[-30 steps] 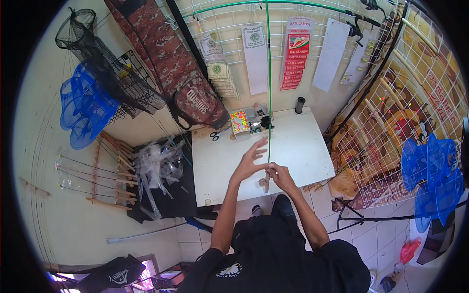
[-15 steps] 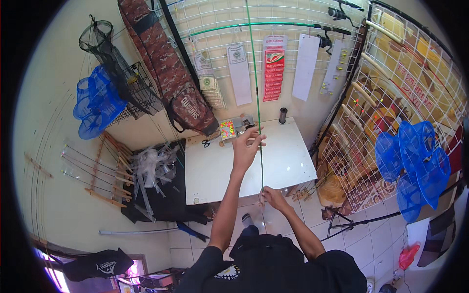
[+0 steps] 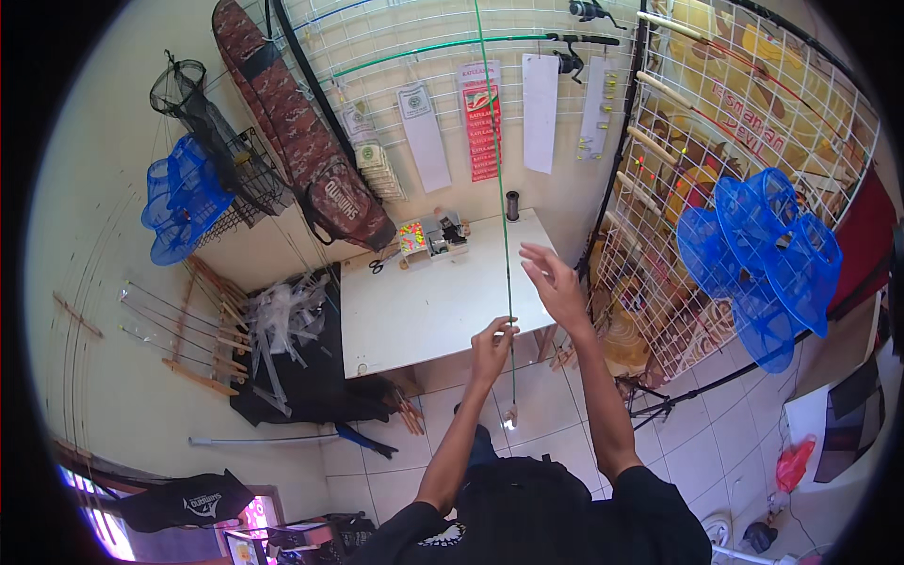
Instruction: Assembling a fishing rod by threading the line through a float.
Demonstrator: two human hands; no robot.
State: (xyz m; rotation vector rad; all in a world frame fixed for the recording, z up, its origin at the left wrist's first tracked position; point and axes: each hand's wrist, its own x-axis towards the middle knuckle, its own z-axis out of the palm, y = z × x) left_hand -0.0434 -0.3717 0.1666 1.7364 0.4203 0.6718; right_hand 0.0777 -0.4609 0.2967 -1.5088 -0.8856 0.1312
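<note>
A thin green fishing rod (image 3: 496, 141) runs upright from the top of the view down past the table's front edge. My left hand (image 3: 492, 350) is closed around its lower part, in front of the white table (image 3: 424, 301). Below that hand the rod goes on, and a small pale piece (image 3: 510, 414), too small to name, shows at its lower end. My right hand (image 3: 557, 290) is raised just right of the rod, over the table's right side. Its fingers are spread and hold nothing.
On the table's back edge stand a tray of small parts (image 3: 443, 240), scissors (image 3: 379, 265) and a dark spool (image 3: 512, 206). Wire grids with rods, reels and packets line the wall. Blue mesh nets (image 3: 753, 254) hang at right; a camouflage rod bag (image 3: 301, 122) hangs at left.
My left hand has come down the rod from above the table and grips it lower. My right hand has let go of the lower end, risen and opened. The view has shifted.
</note>
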